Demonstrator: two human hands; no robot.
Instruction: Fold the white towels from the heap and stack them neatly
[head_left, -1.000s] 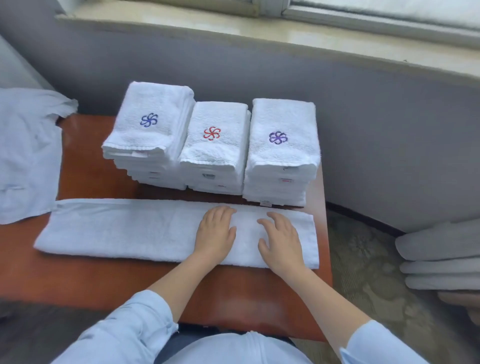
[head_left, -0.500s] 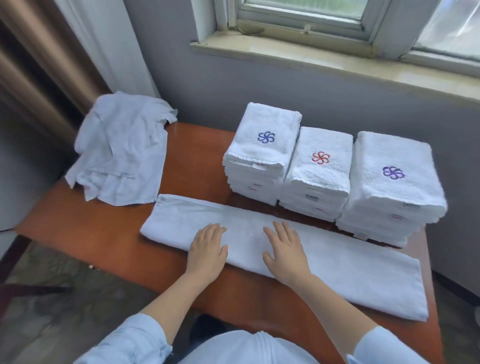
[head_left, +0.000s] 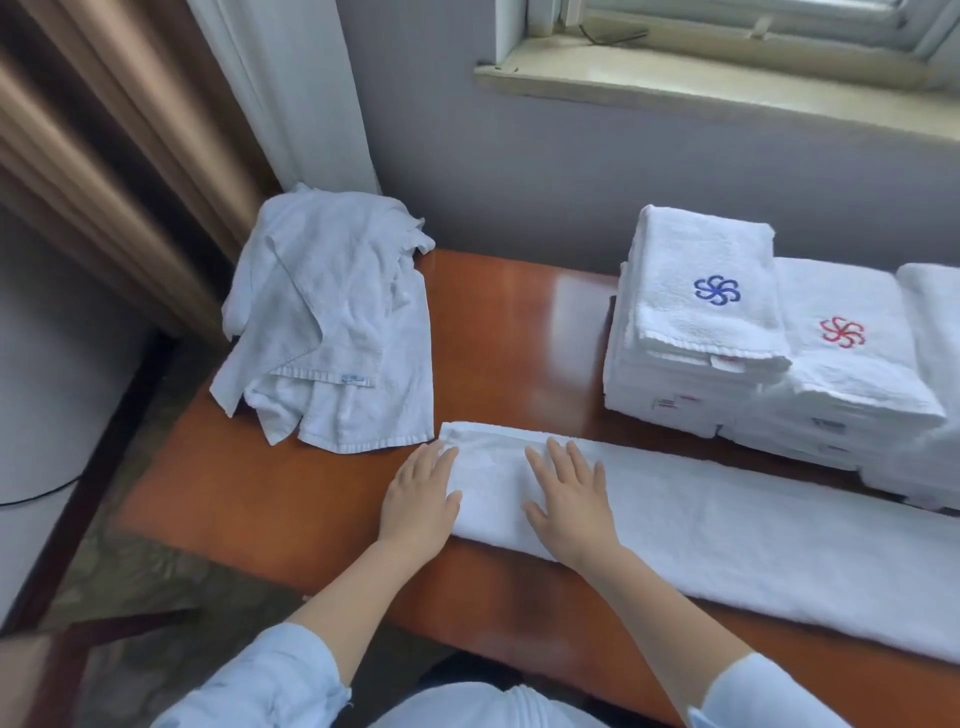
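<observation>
Palms down, both hands press a long white terry towel folded into a narrow strip (head_left: 753, 530), which lies along the near side of a glossy reddish-brown wooden counter (head_left: 509, 338). The left hand (head_left: 418, 499) covers the strip's left end, fingers straight and close together. The right hand (head_left: 571, 499) rests flat just beside it, fingers slightly spread. A crumpled heap of white towels (head_left: 337, 312) sits at the far left corner, touching the strip's end. Far right stand stacks of folded white towels, one topped with a blue pinwheel emblem (head_left: 691, 322), its neighbour with a red one (head_left: 852, 374).
</observation>
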